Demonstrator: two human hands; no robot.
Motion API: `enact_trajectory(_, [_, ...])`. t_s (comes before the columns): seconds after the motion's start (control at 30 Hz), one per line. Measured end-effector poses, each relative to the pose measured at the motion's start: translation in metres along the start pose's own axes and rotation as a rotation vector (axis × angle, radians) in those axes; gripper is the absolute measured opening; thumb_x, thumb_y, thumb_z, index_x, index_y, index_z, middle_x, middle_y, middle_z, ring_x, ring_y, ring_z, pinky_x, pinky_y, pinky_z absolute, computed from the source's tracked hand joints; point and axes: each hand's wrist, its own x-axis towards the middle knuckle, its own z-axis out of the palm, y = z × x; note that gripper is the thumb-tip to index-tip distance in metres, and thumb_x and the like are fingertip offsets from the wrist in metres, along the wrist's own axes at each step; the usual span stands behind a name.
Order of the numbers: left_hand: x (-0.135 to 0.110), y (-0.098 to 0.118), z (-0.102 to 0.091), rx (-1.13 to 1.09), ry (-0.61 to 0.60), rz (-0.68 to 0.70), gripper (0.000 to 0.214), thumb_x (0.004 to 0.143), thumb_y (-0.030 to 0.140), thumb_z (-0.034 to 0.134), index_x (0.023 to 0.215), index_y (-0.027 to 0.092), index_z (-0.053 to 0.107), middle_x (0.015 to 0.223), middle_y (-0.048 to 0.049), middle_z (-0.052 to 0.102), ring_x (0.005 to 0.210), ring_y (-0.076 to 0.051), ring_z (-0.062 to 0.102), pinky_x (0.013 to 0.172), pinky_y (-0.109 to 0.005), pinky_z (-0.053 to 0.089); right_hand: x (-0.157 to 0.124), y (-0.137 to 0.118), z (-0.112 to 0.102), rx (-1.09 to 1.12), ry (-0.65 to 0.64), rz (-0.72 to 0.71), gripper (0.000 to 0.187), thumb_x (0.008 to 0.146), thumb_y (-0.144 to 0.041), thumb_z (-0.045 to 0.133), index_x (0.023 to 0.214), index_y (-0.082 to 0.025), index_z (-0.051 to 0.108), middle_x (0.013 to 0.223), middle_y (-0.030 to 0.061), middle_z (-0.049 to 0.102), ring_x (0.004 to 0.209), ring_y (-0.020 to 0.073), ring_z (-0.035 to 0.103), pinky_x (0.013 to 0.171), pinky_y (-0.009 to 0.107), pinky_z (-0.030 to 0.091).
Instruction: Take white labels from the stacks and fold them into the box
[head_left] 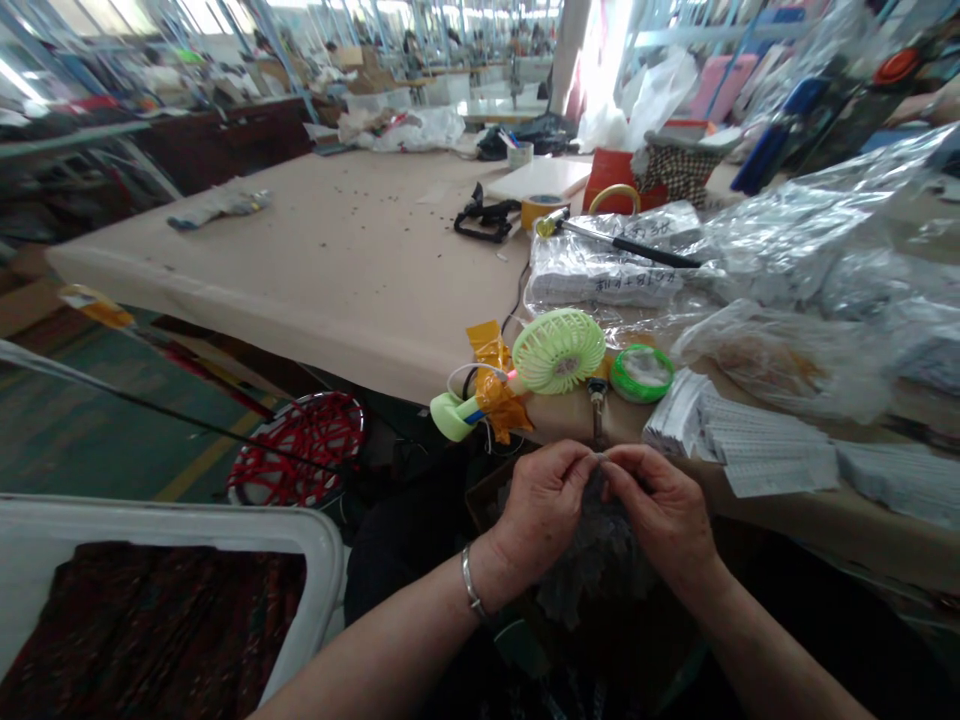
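Grip pinched together, we are holding a tiny pale piece [600, 457] between left hand [544, 502] and right hand [666, 508], slightly below frame centre, just under the metal fitting [598, 405].

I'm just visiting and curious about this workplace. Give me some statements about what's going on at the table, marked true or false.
1. A metal bracelet circles the wrist of the left hand. True.
2. The two hands are spread wide apart. False: the left and right hand meet at the fingertips, around a small item too hidden to identify.
3. A light green fan is at the edge of the table. True.
4. The white tub is filled with bright yellow cloth. False: the tub holds dark, patterned cloth.
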Motion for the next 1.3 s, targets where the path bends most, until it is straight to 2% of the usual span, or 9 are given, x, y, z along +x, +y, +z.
enact_trajectory(0.13, [-0.013,-0.006,-0.004,0.019,0.004,-0.06,0.02,0.085,0.025,0.051,0.074,0.018,0.067,0.066,-0.0003,0.063,0.063,-0.012,0.055,0.061,-0.02,0.041,-0.01,-0.018,-0.021,-0.218,-0.009,-0.198,0.007,0.086,-0.028,0.054,0.09,-0.023,0.058,0.064,-0.0037,0.061,0.054,0.0109,0.058,0.053,0.021,0.045])
enact_trajectory(0.23, [-0.016,-0.02,-0.005,0.016,0.018,-0.102,0.018,0.083,0.023,0.053,0.081,0.019,0.07,0.075,-0.002,0.069,0.071,-0.015,0.061,0.068,-0.023,0.045,0.008,-0.03,-0.041,-0.468,0.029,-0.428,0.009,0.088,-0.023,0.05,0.087,-0.023,0.059,0.074,0.0,0.064,0.066,0.0133,0.06,0.064,0.023,0.048])
enact_trajectory(0.37, [-0.016,-0.034,-0.006,0.028,0.072,-0.084,0.024,0.08,0.019,0.056,0.1,0.02,0.069,0.103,-0.0056,0.07,0.096,-0.019,0.063,0.087,-0.029,0.045,0.05,-0.03,-0.057,-0.901,0.158,-0.543,0.026,0.088,-0.026,0.05,0.11,-0.018,0.061,0.115,0.0111,0.062,0.111,0.0295,0.051,0.094,0.044,0.041])
enact_trajectory(0.47, [-0.018,-0.034,-0.008,0.05,0.055,-0.064,0.021,0.079,0.018,0.055,0.093,0.019,0.07,0.099,-0.0062,0.07,0.095,-0.019,0.063,0.085,-0.028,0.046,0.07,-0.023,-0.061,-1.071,0.145,-0.517,0.028,0.086,-0.029,0.053,0.111,-0.019,0.062,0.13,0.0113,0.054,0.124,0.0369,0.038,0.1,0.057,0.03])
enact_trajectory(0.57, [-0.021,-0.033,-0.009,0.064,0.029,-0.076,0.019,0.08,0.018,0.054,0.088,0.019,0.071,0.092,-0.0052,0.071,0.088,-0.018,0.064,0.079,-0.027,0.047,0.072,-0.017,-0.07,-0.963,0.128,-0.552,0.024,0.088,-0.027,0.05,0.107,-0.019,0.063,0.126,0.0113,0.057,0.122,0.0319,0.043,0.1,0.052,0.034])
enact_trajectory(0.73, [-0.026,-0.035,-0.004,0.071,-0.005,-0.129,0.019,0.081,0.023,0.053,0.085,0.02,0.071,0.086,-0.0045,0.071,0.083,-0.018,0.064,0.076,-0.027,0.046,0.046,-0.003,-0.098,-0.672,0.325,-0.557,0.014,0.087,-0.032,0.055,0.081,-0.021,0.062,0.087,0.0057,0.065,0.091,0.0214,0.06,0.084,0.037,0.047])
enact_trajectory(0.97, [-0.034,-0.036,0.013,0.059,-0.068,-0.15,0.018,0.08,0.022,0.053,0.078,0.019,0.071,0.075,-0.0028,0.07,0.073,-0.017,0.063,0.068,-0.025,0.044,0.002,0.017,-0.074,-1.059,0.199,-0.474,0.032,0.083,-0.026,0.059,0.114,-0.02,0.061,0.127,0.0075,0.06,0.125,0.0338,0.042,0.105,0.058,0.023])
enact_trajectory(1.13, [-0.036,-0.027,0.022,0.009,-0.13,-0.154,0.021,0.082,0.024,0.05,0.075,0.017,0.069,0.069,-0.0021,0.066,0.068,-0.015,0.06,0.064,-0.023,0.042,0.003,0.022,-0.07,-1.038,0.267,-0.526,0.019,0.085,-0.023,0.059,0.101,-0.025,0.067,0.113,0.0012,0.068,0.118,0.0291,0.051,0.107,0.058,0.019])
enact_trajectory(1.3, [-0.029,-0.009,0.032,-0.11,-0.188,-0.193,0.02,0.08,0.023,0.052,0.069,0.017,0.067,0.065,-0.0007,0.064,0.066,-0.014,0.056,0.063,-0.023,0.041,0.006,0.024,-0.078,-0.888,0.286,-0.583,0.019,0.083,-0.018,0.061,0.094,-0.03,0.07,0.101,-0.0021,0.072,0.11,0.0231,0.058,0.109,0.054,0.019])
